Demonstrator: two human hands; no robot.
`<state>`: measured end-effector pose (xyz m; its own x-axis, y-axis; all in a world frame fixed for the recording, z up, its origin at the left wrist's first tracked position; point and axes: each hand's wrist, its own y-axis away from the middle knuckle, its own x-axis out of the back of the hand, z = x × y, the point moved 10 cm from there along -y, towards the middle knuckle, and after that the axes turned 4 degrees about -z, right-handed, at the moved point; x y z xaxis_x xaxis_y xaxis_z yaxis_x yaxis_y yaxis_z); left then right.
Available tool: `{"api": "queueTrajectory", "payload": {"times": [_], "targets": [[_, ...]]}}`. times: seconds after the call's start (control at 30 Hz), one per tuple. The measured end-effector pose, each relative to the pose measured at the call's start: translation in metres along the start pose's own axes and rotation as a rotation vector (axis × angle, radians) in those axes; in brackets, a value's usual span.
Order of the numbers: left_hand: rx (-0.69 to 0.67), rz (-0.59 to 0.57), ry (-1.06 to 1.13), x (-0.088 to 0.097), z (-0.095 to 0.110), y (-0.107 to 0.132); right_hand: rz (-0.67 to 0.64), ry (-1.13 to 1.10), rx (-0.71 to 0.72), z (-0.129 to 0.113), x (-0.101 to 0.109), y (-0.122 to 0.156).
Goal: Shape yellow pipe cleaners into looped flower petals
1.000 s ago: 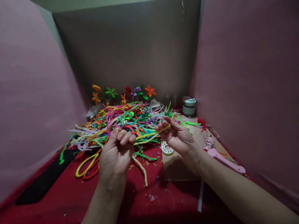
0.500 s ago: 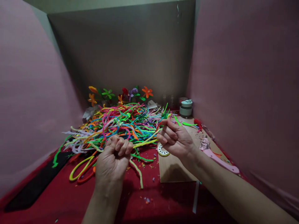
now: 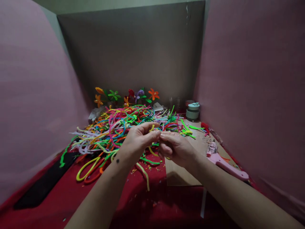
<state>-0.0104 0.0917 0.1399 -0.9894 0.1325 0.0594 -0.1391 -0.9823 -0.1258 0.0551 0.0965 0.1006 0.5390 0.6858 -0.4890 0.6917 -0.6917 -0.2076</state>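
My left hand (image 3: pixel 139 140) and my right hand (image 3: pixel 177 147) meet fingertip to fingertip over the front of a heap of coloured pipe cleaners (image 3: pixel 124 122). Between them is a yellow pipe cleaner (image 3: pixel 152 128), its tip showing above my left thumb. A yellow length also curves below the fingers. Both hands are pinched closed on it, and the fingers cover most of it. Beneath my right hand lies a piece of brown cardboard (image 3: pixel 183 176); the round dial-like disc there is almost wholly hidden.
Pipe cleaner flowers (image 3: pixel 138 94) stand behind the heap. To the right are a mint-lidded jar (image 3: pixel 193 112) and a pink-handled tool (image 3: pixel 230 167). A black strip (image 3: pixel 45 184) lies left on the red cloth (image 3: pixel 133 203). Pink walls (image 3: pixel 250 79) rise at both sides.
My hands were apart as fists with the yellow pipe cleaner stretched between them. Now they have come together, the left turned and moved up and right. The view has shifted slightly.
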Motion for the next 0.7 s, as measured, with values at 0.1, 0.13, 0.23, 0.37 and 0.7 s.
{"api": "queueTrajectory", "payload": {"times": [0.1, 0.13, 0.23, 0.37, 0.7], "targets": [[-0.027, 0.002, -0.041, -0.003, 0.001, 0.000, -0.027, 0.014, -0.002, 0.002, -0.004, 0.000], [-0.044, 0.033, -0.044, -0.001, 0.003, 0.000, -0.037, 0.018, -0.007, 0.003, -0.004, 0.000], [-0.114, 0.186, -0.035, 0.015, 0.008, 0.003, -0.034, 0.070, 0.031, -0.002, -0.001, 0.000], [-0.232, 0.295, 0.023, 0.031, 0.017, 0.006, 0.014, 0.181, 0.090, -0.007, 0.005, -0.002], [-0.341, 0.533, -0.158, 0.045, 0.030, 0.020, 0.217, 0.033, 0.061, 0.004, 0.028, -0.005]]}}
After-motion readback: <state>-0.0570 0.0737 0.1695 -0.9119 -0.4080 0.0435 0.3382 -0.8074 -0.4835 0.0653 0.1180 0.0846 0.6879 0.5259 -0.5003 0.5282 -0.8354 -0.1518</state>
